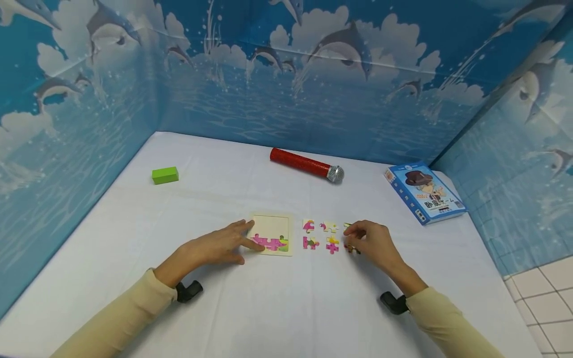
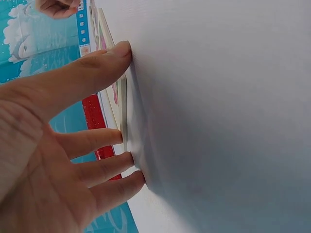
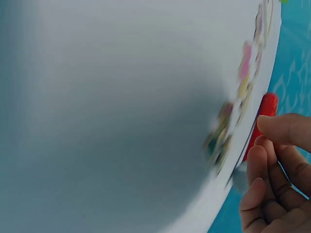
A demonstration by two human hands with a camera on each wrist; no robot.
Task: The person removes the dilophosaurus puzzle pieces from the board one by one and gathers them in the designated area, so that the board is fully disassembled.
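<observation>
A pale square puzzle frame [image 1: 270, 221] lies on the white table, its lower part filled with pink and green jigsaw pieces [image 1: 270, 242]. My left hand [image 1: 224, 243] touches the frame's left side with fingers spread; in the left wrist view its fingertips [image 2: 125, 48] are at the frame's edge. Right of the frame lie several loose jigsaw pieces [image 1: 332, 247], pink, yellow and white. My right hand [image 1: 373, 243] hovers over the rightmost ones, which it partly hides. In the right wrist view its fingers [image 3: 257, 160] curl loosely, and nothing shows between them.
Behind the puzzle lies a red microphone [image 1: 300, 162] with a silver head. A green block [image 1: 165, 175] sits at the back left, and a blue game box [image 1: 425, 192] at the back right. Dolphin-printed curtains [image 1: 286, 99] border the table.
</observation>
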